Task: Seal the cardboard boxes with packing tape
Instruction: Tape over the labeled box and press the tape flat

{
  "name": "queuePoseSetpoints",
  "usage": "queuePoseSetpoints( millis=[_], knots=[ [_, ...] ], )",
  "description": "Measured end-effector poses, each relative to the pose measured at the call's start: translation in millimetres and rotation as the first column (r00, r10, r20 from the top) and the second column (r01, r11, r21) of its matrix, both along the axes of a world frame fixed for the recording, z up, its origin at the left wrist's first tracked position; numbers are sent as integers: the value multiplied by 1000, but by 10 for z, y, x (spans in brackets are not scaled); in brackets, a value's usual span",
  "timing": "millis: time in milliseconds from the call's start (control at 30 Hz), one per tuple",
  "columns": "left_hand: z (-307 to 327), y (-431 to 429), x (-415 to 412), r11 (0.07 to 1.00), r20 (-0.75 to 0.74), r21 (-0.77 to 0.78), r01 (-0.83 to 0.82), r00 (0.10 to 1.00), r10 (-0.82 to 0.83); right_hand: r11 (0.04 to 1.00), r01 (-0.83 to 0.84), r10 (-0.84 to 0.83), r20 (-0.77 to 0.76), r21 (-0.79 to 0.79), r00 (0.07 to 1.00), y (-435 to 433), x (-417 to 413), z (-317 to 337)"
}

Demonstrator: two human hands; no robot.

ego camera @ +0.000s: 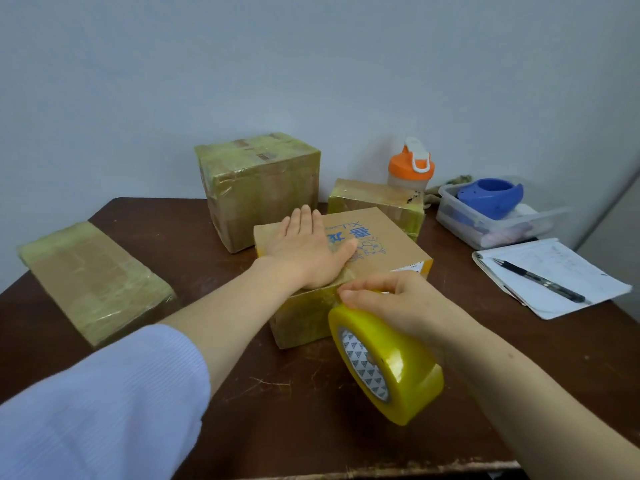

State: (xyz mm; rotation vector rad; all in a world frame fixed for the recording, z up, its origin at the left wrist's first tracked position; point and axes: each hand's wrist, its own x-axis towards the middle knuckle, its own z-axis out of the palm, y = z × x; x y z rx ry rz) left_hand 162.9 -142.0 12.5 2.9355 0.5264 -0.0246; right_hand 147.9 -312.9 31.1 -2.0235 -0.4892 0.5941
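Nearest the person, just in front of the printed box, the yellow tape roll stands on edge above the table. Its cardboard core faces left and a little toward the camera, so its axis runs roughly crosswise and the band lines up to pay out away from the person, over the box. The right hand curls over the top of the roll, its thumb and forefinger pinched together at the box's near top edge; whether they hold a free tape end I cannot tell.

The left hand lies flat on the lid with its fingers straight, pressing it down and gripping nothing. The box sits slightly turned, its blue print upside down to the wearer. Its top looks close to square, so no long axis is clear. Yellow tape already covers its near side and shows at both side edges, but the printed lid looks bare. I judge a strip across the top is the step in hand.

Left of this box lies a flat box, behind it a tall box and a small box. All three look fully wrapped, so this one appears to be the last.
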Motion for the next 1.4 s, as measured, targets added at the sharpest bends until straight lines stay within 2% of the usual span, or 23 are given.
queuePoseSetpoints(
  millis=[100,267,400,467,533,600,800,967,1067,1200,1400],
  knots=[
    [65,-22,-85,999,-12,9,48,999,-48,1000,-9,9,-4,-25,1000,29,-11,30],
    [-42,-174,-395,941,22,-145,306,952,-306,998,-31,30,-14,-53,999,16,-29,47],
    [100,-75,-343,920,-43,-191,342,934,-356,998,-32,32,-14,-56,999,26,-23,66],
    [131,50,-297,930,-54,-159,331,938,-343,998,-24,24,-18,-51,1000,25,-18,57],
    [94,167,-292,960,-28,-39,279,960,-280,999,-26,25,-31,-42,999,33,-4,41],
    [62,210,-304,965,7,-2,262,965,-262,999,-19,18,-28,-32,999,43,13,38],
    [-24,65,-702,840,122,-112,530,847,-518,999,-34,33,-33,-30,999,51,29,38],
    [97,235,-659,789,9,-32,613,790,-613,998,-38,38,-22,-43,999,61,24,54],
    [15,251,-679,759,141,45,649,749,-648,999,-31,30,-22,-44,999,45,19,49],
    [-46,279,-760,768,397,-23,640,711,-580,998,-35,33,-34,-51,999,59,41,34],
    [-45,250,-810,825,405,63,562,741,-536,997,-69,65,-133,-26,989,22,55,110]
  ],
)
